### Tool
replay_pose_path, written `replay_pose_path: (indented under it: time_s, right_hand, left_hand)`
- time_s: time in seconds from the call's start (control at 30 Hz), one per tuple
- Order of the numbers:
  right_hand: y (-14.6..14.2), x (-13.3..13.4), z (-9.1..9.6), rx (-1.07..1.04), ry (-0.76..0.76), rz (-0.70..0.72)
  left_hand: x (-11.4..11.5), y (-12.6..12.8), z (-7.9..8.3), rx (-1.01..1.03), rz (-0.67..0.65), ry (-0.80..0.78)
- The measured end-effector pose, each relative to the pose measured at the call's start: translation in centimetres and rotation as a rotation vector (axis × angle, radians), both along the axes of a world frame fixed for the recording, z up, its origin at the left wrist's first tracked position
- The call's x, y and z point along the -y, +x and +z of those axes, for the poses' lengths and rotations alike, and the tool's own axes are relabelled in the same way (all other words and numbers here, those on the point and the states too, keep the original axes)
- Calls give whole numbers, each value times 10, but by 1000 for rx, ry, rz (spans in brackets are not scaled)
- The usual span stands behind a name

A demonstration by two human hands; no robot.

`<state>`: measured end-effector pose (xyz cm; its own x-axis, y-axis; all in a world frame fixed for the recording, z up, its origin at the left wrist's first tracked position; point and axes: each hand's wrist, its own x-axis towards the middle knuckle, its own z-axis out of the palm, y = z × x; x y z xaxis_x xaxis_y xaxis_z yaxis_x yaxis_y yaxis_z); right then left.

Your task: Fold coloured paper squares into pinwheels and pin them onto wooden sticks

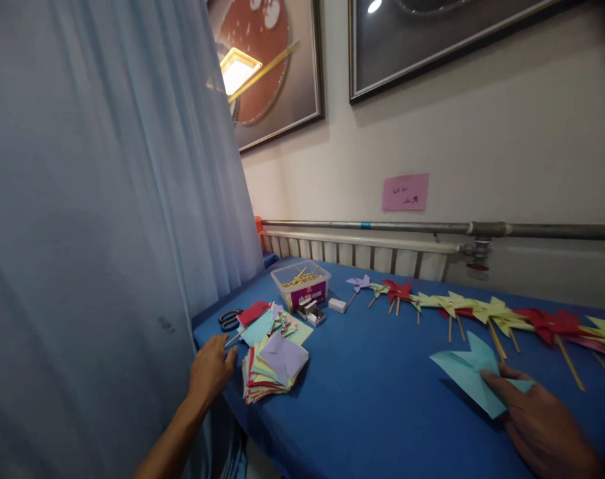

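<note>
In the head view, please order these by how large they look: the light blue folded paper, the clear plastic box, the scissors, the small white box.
1. Light blue folded paper, though it is nearest the camera.
2. Clear plastic box.
3. Scissors.
4. Small white box.

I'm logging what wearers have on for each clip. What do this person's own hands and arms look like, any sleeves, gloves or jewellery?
Both hands are bare: no gloves or rings show on the left hand or the right hand. The left forearm is uncovered, with no sleeve, watch or bracelet in view. The right arm is cut off at the frame edge, so any sleeve there cannot be told.
</note>
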<state>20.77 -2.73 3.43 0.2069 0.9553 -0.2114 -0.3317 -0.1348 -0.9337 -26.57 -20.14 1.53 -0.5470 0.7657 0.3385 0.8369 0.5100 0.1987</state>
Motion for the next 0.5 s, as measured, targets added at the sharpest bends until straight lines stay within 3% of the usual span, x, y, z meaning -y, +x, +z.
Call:
replay_pose_path:
  time_s: [0.1, 0.2, 0.37, 0.5]
  right_hand:
    - [0, 1, -1, -9, -49, -29]
    - [0, 2, -2, -25, -39, -19]
    - [-1, 3, 1, 24, -60, -24]
    - [0, -3, -7, 47, -24, 14]
  left_hand:
    - [-24, -18, 9, -37, 49, -191]
    - [-31, -21, 7, -49, 60, -284]
    - [-17, -8, 11, 19, -24, -246]
    - [-37, 17, 46, 15, -179, -40]
